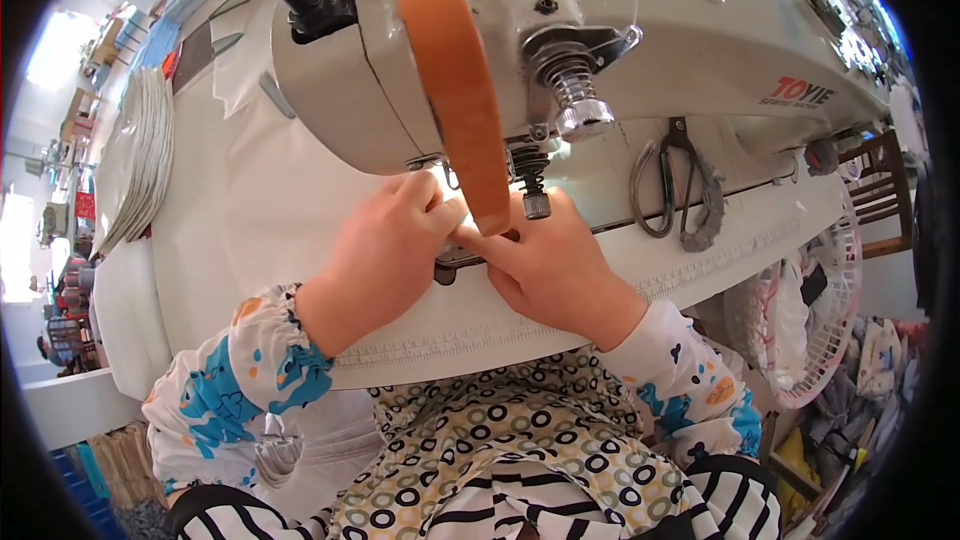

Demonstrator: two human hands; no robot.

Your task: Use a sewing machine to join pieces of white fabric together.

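Sewing machine [680,40] in front of me | my left hand [385,245] and right hand [565,260] by its needle end, fingers bent, close together; can't tell if they pinch anything | scissors [667,185] near its long arm

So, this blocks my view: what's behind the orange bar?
The pale machine head shows behind the orange bar; left hand and right hand nearly meet by its lower end. Anything right behind that end is covered.
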